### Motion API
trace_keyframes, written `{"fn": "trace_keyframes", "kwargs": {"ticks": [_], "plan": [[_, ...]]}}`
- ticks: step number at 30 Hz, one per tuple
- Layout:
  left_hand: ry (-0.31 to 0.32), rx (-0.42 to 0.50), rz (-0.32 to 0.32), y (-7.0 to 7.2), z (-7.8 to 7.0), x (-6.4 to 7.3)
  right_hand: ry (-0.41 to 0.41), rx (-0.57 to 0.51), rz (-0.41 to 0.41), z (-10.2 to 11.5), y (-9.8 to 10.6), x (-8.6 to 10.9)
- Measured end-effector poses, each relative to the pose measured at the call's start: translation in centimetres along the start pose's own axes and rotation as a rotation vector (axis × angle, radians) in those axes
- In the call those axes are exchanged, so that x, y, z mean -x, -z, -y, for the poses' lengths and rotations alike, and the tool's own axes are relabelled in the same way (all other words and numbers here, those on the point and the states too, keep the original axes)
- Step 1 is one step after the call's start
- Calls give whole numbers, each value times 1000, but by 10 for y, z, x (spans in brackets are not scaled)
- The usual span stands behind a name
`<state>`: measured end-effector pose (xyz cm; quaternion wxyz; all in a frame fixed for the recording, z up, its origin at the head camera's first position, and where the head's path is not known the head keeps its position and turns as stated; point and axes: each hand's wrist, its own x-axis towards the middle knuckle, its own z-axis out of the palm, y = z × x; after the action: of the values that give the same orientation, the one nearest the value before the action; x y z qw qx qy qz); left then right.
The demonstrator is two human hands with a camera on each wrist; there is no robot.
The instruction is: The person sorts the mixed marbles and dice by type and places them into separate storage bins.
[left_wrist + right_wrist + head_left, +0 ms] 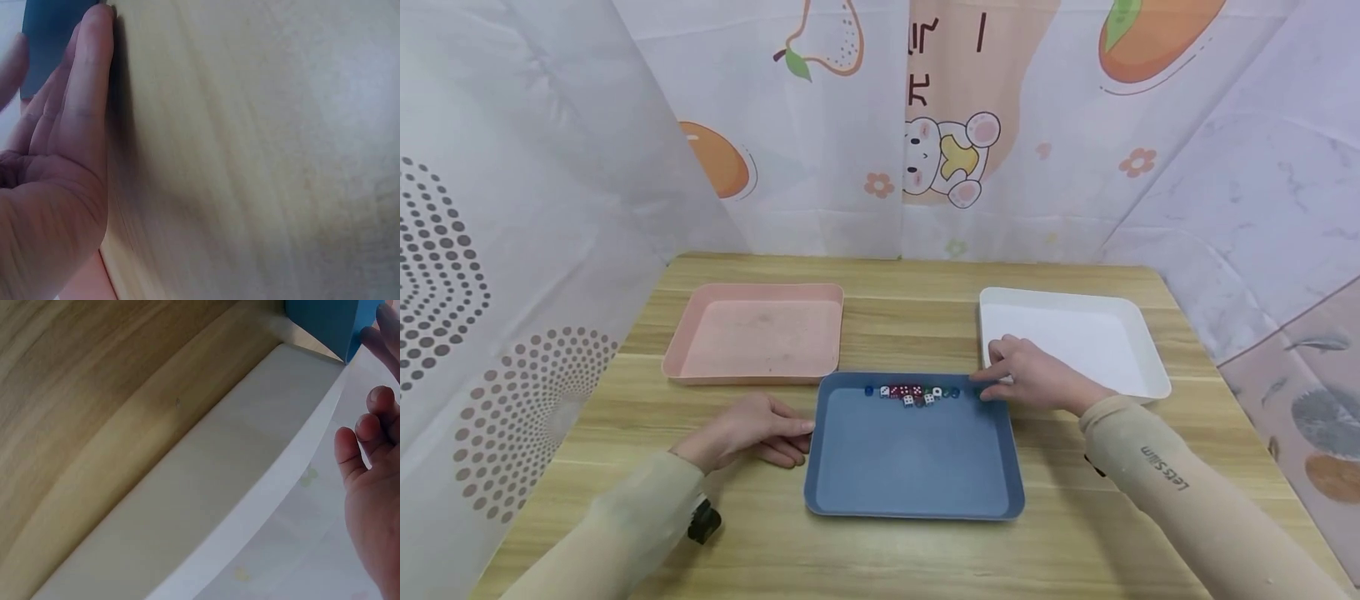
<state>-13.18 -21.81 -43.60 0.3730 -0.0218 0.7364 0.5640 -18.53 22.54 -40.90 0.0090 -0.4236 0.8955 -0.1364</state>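
A blue tray (913, 467) lies between my hands, with several small dice (917, 392) in red, white, blue and green bunched along its far side. My left hand (763, 429) is at the tray's left edge, thumb right at the rim and fingers low over the table outside it. In the left wrist view those fingers (84, 94) stretch out straight toward the tray. My right hand (1030, 375) is over the tray's far right corner, its index finger and thumb spread at the rim, the other fingers loosely bent. No die shows between its fingers.
A pink tray (760, 379) stands at the back left, and a white tray (1150, 367) at the back right, partly behind my right hand. All three trays are on a wooden table (910, 558). Printed curtains (827, 208) surround the table at the back and sides.
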Motion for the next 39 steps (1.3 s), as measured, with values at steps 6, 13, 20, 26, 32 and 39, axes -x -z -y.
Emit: {"fn": "trace_keyframes", "kwargs": {"ticks": [6, 13, 20, 26, 32, 39], "plan": [[8, 6, 22, -2, -2, 2, 5, 15, -2, 1, -6, 1], [21, 1, 34, -4, -8, 3, -42, 36, -4, 2, -14, 4], [22, 11, 57, -3, -9, 3, -142, 105, 11, 4, -17, 4], [23, 10, 58, -3, -11, 4, -280, 116, 74, 12, -15, -1], [20, 9, 56, -3, -11, 3, -375, 106, 87, 18, -17, -5], [19, 7, 57, -3, -11, 3, -423, 85, 52, 23, -22, -6]]}}
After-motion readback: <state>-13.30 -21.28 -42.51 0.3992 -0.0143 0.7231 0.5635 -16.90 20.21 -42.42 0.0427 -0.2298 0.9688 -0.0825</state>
